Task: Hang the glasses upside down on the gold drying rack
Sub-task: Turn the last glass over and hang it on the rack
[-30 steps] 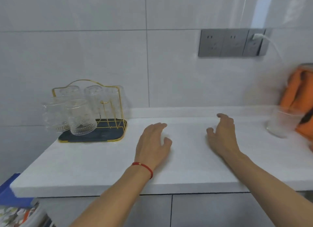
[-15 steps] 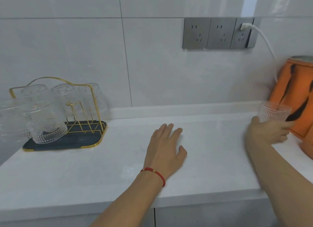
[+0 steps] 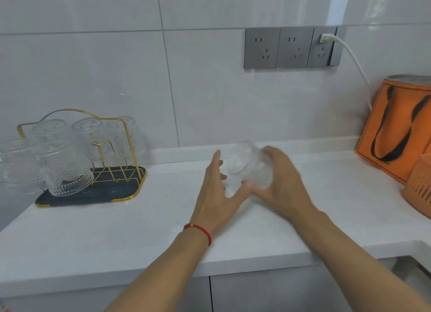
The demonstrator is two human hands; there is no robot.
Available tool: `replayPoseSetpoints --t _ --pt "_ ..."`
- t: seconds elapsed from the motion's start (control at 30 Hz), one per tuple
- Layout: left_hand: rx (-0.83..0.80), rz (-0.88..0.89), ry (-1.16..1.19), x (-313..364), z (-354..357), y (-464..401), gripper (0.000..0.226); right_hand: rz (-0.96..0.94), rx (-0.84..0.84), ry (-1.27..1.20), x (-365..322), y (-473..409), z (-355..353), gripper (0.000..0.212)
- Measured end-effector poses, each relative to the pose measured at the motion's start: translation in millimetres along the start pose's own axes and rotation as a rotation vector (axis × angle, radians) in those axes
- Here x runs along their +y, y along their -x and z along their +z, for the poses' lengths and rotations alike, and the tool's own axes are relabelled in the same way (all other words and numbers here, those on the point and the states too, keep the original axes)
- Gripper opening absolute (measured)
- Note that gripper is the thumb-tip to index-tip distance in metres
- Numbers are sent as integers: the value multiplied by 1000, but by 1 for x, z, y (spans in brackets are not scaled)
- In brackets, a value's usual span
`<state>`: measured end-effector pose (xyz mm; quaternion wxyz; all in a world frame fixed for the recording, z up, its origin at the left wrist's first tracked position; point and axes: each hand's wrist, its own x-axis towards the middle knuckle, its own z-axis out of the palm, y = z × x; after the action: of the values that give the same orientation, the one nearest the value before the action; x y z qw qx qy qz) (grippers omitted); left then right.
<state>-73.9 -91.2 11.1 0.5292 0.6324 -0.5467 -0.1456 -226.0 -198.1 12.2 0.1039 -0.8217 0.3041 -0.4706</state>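
A clear ribbed glass (image 3: 245,166) is tilted above the middle of the white counter, blurred by motion. My right hand (image 3: 279,183) wraps its right side and grips it. My left hand (image 3: 215,190) is spread against its left side, fingers apart, touching or almost touching it. The gold drying rack (image 3: 126,148) stands on a dark tray (image 3: 93,196) at the far left, about an arm's length from the glass. Several patterned glasses (image 3: 66,172) hang on it upside down.
An orange bag (image 3: 396,130) with black handles and an orange slotted basket (image 3: 419,186) stand at the right end of the counter (image 3: 140,230). Grey wall sockets (image 3: 291,47) with a white plug and cable sit above. The counter's front edge is near me.
My right hand took the glass from beside the orange bag and carried it left to the counter's middle, tilting it. My left hand lifted off the counter to meet it.
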Motion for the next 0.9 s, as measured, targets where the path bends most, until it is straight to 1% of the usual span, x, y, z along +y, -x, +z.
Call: replayPoseSetpoints --t 0.03,0.07,0.1,0.13,0.17,0.2,0.23,0.27,0.3,0.33,0.4,0.47,0.5,0.53,0.57,0.6,0.63,0.67,0.77,0.8,0.9 --pt "46 -10 53 2 -5 2 90 -147 -56 30 -12 5 5 81" --pt "95 -15 108 3 -10 5 78 -261 -103 56 -22 9 8 80" --pt "142 -28 173 2 -16 8 64 -310 -144 52 -30 13 10 80" --pt "187 -51 242 1 -22 11 52 -287 -178 2 -37 17 11 82" --pt "224 -82 302 -1 -30 15 45 -204 -213 -101 -45 20 12 84" --pt "249 -112 352 -3 -39 19 42 -72 -261 -241 -54 23 12 82" --pt "259 -141 398 -4 -49 23 42 86 -321 -420 -64 25 14 75" --pt "255 -166 443 -4 -59 27 41 231 -384 -600 -75 26 18 64" --pt "240 -181 476 -4 -70 30 42 331 -412 -729 -86 27 25 53" --pt "218 -189 482 -4 -81 34 43 373 -395 -787 -96 27 33 44" --pt "195 -189 402 -8 -105 39 47 378 -321 -802 -116 25 48 32" --pt "249 -189 233 -18 -132 44 53 361 -266 -752 -137 17 57 30" --pt "299 -187 77 -26 -147 46 52 347 -237 -721 -146 10 59 31" --pt "325 -187 -151 -36 -160 50 48 326 -205 -687 -156 2 60 34" --pt "307 -195 -405 -45 -170 54 45 296 -173 -649 -166 -8 61 38" --pt "256 -200 -613 -53 -176 57 45 256 -151 -609 -175 -17 63 43" --pt "201 -200 -738 -60 -177 60 48 219 -141 -579 -185 -26 65 48" --pt "154 -196 -799 -65 -175 62 51 185 -138 -556 -194 -36 68 51" --pt "70 -147 -858 -70 -168 62 57 121 -141 -489 -221 -64 80 57" --pt "65 -135 -853 -69 -167 62 57 95 -152 -446 -228 -72 85 60" --pt "105 -147 -740 -66 -168 64 55 0 -224 -286 -245 -89 103 68"
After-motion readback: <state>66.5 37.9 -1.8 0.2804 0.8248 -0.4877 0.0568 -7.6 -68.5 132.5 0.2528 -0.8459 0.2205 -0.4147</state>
